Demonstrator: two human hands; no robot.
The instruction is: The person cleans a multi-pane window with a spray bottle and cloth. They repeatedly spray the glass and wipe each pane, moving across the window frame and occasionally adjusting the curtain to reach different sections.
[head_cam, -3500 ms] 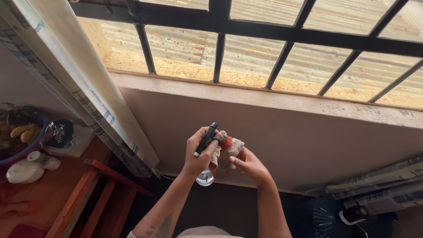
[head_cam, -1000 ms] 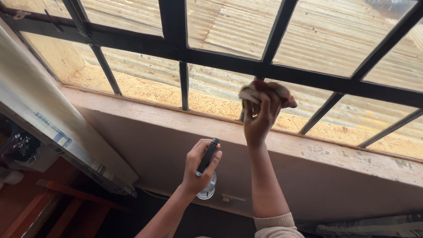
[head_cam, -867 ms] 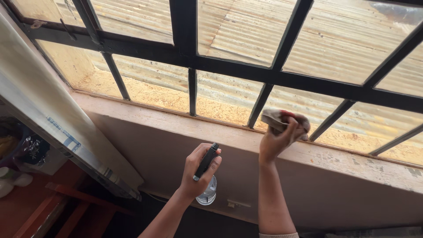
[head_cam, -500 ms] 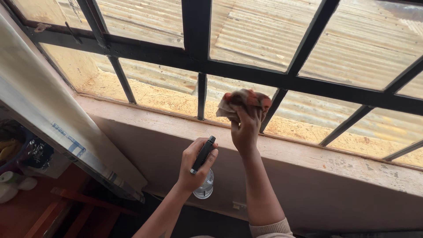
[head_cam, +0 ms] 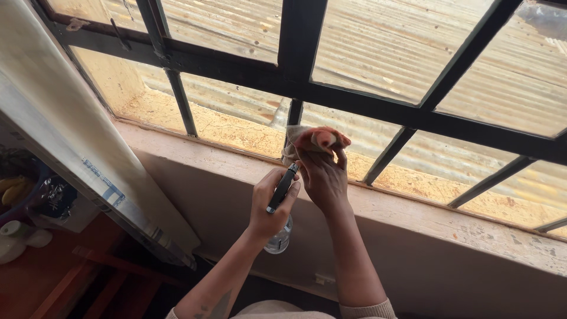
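Note:
My right hand (head_cam: 323, 179) presses a crumpled beige and orange-red cloth (head_cam: 312, 140) against the lower window pane (head_cam: 236, 121), beside a black vertical bar (head_cam: 293, 115). My left hand (head_cam: 269, 204) grips a small clear spray bottle (head_cam: 277, 239) with a black trigger head (head_cam: 282, 188), held just below and left of the right hand, in front of the pink wall under the sill. The two hands almost touch.
A black metal window grille (head_cam: 366, 106) spans the top, with corrugated roofing outside. A worn pink sill (head_cam: 449, 221) runs below it. A pale curtain panel (head_cam: 65, 136) slants along the left. Bananas (head_cam: 12, 190) and a white pot (head_cam: 15, 239) sit at lower left on a reddish surface.
My right hand has slid the cloth down and left along the lower pane, closer to my left hand. The spray bottle stayed held low, rising slightly.

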